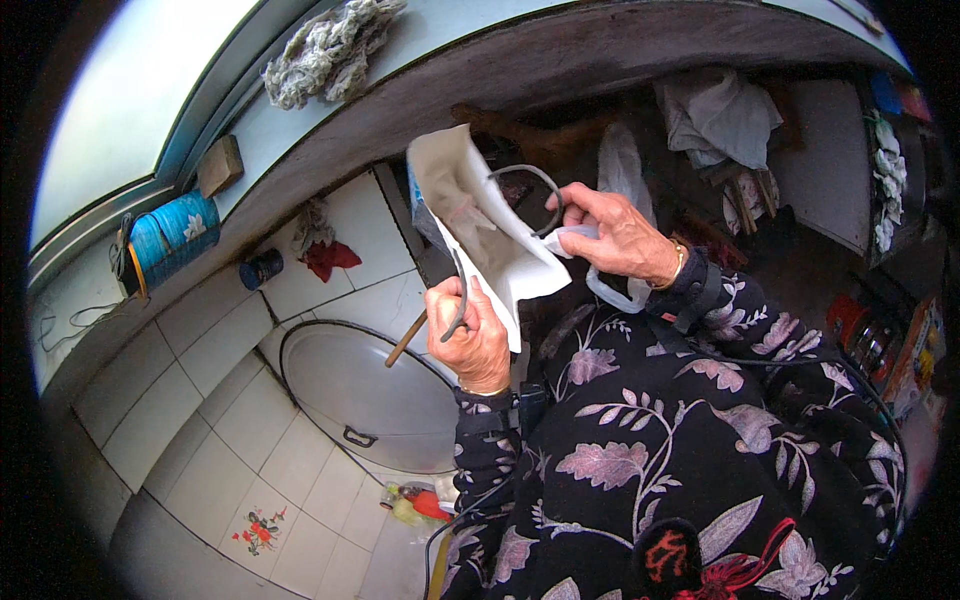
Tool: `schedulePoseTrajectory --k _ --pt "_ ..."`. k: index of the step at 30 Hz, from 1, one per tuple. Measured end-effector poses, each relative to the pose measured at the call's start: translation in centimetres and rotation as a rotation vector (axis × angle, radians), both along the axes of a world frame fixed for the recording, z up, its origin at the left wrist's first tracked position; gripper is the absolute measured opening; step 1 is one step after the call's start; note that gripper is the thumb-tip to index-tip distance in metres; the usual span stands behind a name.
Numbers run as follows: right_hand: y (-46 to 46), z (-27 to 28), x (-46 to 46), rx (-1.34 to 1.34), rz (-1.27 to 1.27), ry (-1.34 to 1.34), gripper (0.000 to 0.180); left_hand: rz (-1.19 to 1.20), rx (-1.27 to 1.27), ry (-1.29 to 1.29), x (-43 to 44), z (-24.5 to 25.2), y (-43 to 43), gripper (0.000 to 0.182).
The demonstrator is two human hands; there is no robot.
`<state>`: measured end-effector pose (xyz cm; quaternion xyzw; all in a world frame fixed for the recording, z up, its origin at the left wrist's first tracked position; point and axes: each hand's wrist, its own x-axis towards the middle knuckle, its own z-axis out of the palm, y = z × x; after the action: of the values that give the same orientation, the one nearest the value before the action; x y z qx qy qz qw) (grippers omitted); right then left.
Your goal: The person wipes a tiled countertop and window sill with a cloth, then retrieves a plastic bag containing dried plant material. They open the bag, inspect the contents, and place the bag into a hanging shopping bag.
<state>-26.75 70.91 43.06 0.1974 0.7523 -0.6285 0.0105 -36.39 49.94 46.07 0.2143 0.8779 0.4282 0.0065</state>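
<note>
Between my hands a white paper-like carrier bag [480, 217] hangs with its mouth spread, showing something pale and crumpled inside. My left hand [470, 330] grips one dark cord handle [459, 300] and the near edge of the bag. At the other side, my right hand [619, 232] pinches a translucent plastic bag [622, 292] between thumb and fingers, close to the second cord handle [536, 171], which loops beside its fingertips. Whether that loop rests against the index finger is hard to tell. The bag's outer face, partly blue, is mostly hidden.
A large metal lid [367, 390] with a black handle lies on the tiled counter, a wooden stick [406, 339] beside it. A dark jar [261, 270] and red cloth [330, 259] are near the wall. A grey rag [330, 52] and blue roll-shaped object [172, 240] occupy the window ledge.
</note>
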Motion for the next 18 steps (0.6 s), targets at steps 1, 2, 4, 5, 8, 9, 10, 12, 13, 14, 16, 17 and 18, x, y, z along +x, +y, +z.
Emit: schedulePoseTrajectory --k 1,2,4,5,8,9,10,12,13,14,16,17,18 --pt "0.0 0.1 -0.1 -0.038 0.007 -0.016 0.05 -0.013 -0.009 -0.001 0.1 0.0 0.1 0.042" --pt "0.1 0.3 -0.1 -0.016 0.039 0.0 0.057 -0.017 -0.012 -0.015 0.2 -0.1 0.3 0.042" --pt "0.4 0.9 -0.1 0.046 0.114 0.026 0.074 -0.063 -0.031 0.074 -0.1 -0.2 0.7 0.041" --pt "0.5 1.3 -0.2 0.117 0.139 0.068 0.077 -0.062 -0.056 0.077 0.0 -0.1 0.9 0.04" --pt "0.1 2.4 -1.1 0.431 0.275 0.022 0.079 -0.109 0.0 0.116 0.1 -0.1 1.7 0.027" --pt "-0.3 2.8 -1.6 0.435 0.266 0.06 0.064 -0.108 -0.108 0.14 0.4 0.2 1.8 0.016" --pt "-0.5 3.3 -1.7 0.451 0.257 0.131 0.065 -0.154 -0.047 0.151 0.3 0.1 2.0 0.014" --pt "-0.8 4.3 -1.6 0.472 0.31 0.103 0.066 -0.154 0.006 0.148 0.1 -0.2 2.4 0.013" --pt "-0.8 4.8 -1.5 0.469 0.324 0.12 0.068 -0.165 -0.015 0.175 -0.1 -0.3 2.4 0.015" --pt "-0.8 5.2 -1.2 0.457 0.349 0.137 0.07 -0.173 -0.064 0.179 -0.3 -0.4 2.5 0.016" --pt "-0.9 5.7 -0.7 0.519 0.382 0.132 0.082 -0.137 -0.115 0.085 -0.2 -0.6 2.5 0.017" --pt "-0.8 5.6 -0.7 0.507 0.403 0.054 0.084 -0.128 -0.06 0.035 -0.1 -0.9 2.7 0.02" --pt "-1.0 5.5 -0.7 0.489 0.413 0.003 0.085 -0.112 0.007 0.011 -0.1 -1.1 3.0 0.024"
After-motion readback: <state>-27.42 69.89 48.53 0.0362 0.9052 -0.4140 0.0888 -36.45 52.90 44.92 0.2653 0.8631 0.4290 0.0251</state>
